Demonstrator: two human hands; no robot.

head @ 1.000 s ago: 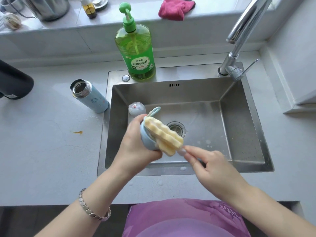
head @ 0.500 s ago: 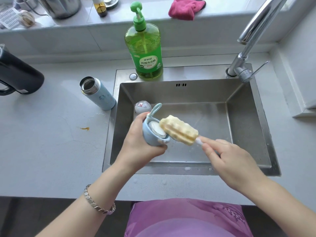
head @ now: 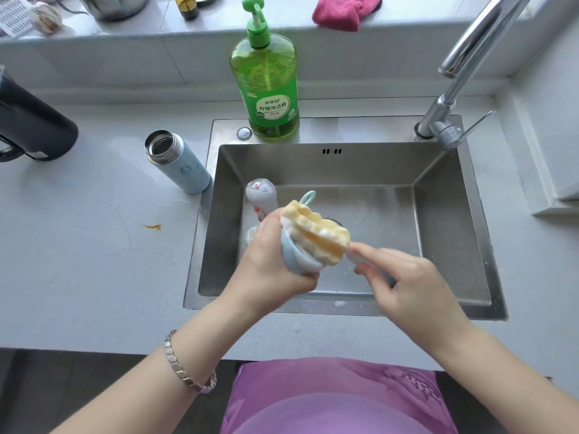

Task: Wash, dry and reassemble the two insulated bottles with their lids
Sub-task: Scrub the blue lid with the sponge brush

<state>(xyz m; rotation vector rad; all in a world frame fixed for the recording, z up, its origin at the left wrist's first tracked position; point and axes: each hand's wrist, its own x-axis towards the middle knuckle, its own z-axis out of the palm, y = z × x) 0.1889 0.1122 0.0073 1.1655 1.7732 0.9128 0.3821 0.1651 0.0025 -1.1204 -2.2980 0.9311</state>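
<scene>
Lid: I see the pale blue lid [head: 293,261] over the sink [head: 438,230], cupped in the left grip [head: 269,261], its loop sticking up behind the sponge.
Left grip: the fingers and thumb are curled tight round the lid's outside, with the open side turned towards the right grip [head: 416,286].
Right grip: the thumb and fingertips are pinched on the handle of the sponge brush [head: 316,236], just beside the lid; the other fingers are curled under.
Sponge brush: its yellow, soapy head lies pressed across the lid's open face.
Bottles, two: a light blue bottle [head: 178,162] stands open on the tabletop [head: 78,261], touching or nearly touching the sink's left rim; a white bottle [head: 261,195] lies inside the sink at its left wall, just beyond the left grip.
Lids, one for certain: a pale shape sits low in the sink behind the left grip, and I cannot tell what it is.
Soap bottle [head: 266,86], one: green, with a pump top, upright on the back ledge of the sink.
Tap [head: 454,89], one: at the back right corner.
Cloth [head: 344,9], one: pink, bunched on the sill.
Bracelet [head: 188,364], one: metal, on the left wrist.
</scene>
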